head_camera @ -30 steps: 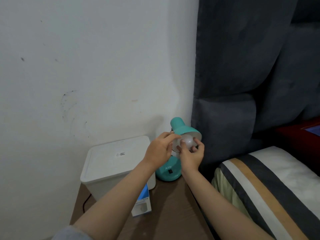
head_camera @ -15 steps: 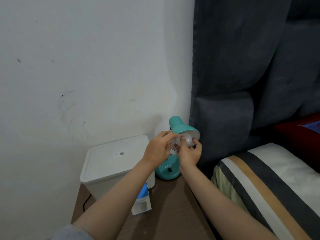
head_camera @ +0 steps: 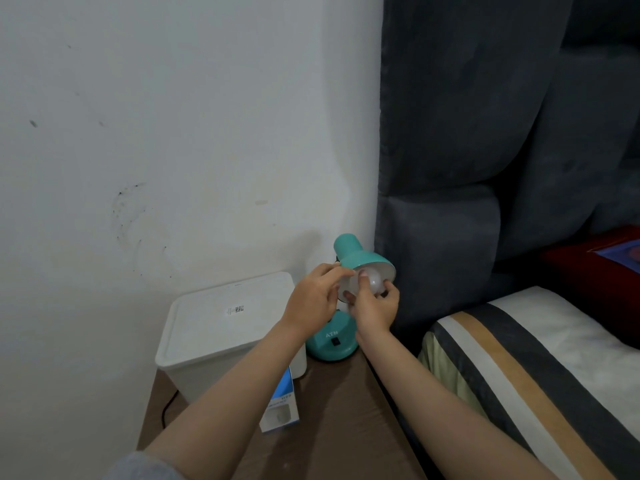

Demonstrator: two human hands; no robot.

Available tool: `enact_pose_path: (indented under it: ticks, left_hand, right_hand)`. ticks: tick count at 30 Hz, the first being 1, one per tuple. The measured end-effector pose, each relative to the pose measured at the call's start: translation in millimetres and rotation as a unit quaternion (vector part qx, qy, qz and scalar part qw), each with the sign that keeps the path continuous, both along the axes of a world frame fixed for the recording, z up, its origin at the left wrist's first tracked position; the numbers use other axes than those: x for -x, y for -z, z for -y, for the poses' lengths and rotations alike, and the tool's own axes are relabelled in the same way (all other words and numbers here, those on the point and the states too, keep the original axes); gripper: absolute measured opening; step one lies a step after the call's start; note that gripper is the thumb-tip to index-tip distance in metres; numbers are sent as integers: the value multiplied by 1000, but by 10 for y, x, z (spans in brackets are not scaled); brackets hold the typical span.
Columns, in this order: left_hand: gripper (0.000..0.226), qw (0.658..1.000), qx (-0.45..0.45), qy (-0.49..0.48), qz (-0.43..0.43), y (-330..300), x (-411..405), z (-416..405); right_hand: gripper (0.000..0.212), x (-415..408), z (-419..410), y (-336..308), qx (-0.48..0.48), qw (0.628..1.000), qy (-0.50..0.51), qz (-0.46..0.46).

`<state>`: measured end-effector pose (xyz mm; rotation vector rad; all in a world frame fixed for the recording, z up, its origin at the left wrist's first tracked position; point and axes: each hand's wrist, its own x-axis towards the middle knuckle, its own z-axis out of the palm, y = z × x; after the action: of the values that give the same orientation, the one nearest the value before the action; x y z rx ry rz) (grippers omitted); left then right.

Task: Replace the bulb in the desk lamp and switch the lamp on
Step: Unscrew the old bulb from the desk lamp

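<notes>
A small teal desk lamp stands at the back of the bedside table, its shade (head_camera: 356, 259) tilted toward me and its round base (head_camera: 333, 344) carrying a black switch. A white bulb (head_camera: 375, 286) sits in the mouth of the shade. My right hand (head_camera: 375, 308) grips the bulb from below with thumb and fingers. My left hand (head_camera: 313, 301) holds the left rim of the shade with its fingertips. The lamp is dark. The socket is hidden behind the bulb and my fingers.
A white lidded plastic box (head_camera: 225, 327) stands left of the lamp. A blue and white bulb carton (head_camera: 281, 407) lies on the brown table (head_camera: 343, 417) under my left forearm. A grey padded headboard (head_camera: 485, 168) and a striped pillow (head_camera: 519, 372) are at the right.
My right hand's fingers have shifted round the bulb, and the thumb now sits higher on it. The left hand stays on the shade rim. The view has shifted slightly.
</notes>
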<state>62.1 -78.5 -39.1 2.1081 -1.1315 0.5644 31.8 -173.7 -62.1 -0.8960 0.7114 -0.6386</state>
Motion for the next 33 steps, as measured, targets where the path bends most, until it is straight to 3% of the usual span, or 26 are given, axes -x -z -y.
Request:
enact_pose_path:
  ticks: [9,19,26,30,33]
  left_hand:
    - [36,1000,23,0,-17,40,15,31]
    - [37,999,21,1,-26,9,23,28]
    - [37,1000,14,-4,-23,16,31,32]
    - [37,999,17,-4,-30,2,33,41]
    - [37,999,15,-6,-32,0,35,44]
  right_hand:
    - [53,61,66,4,85,996,-12,34]
    - [58,73,60,-15,29,999,-13,6]
    - [52,136,127,-39,101,994,-24,32]
    - [47,148,101,-49,74,995,-16,58]
    - [63,129,82,-37,37,998,-15,57]
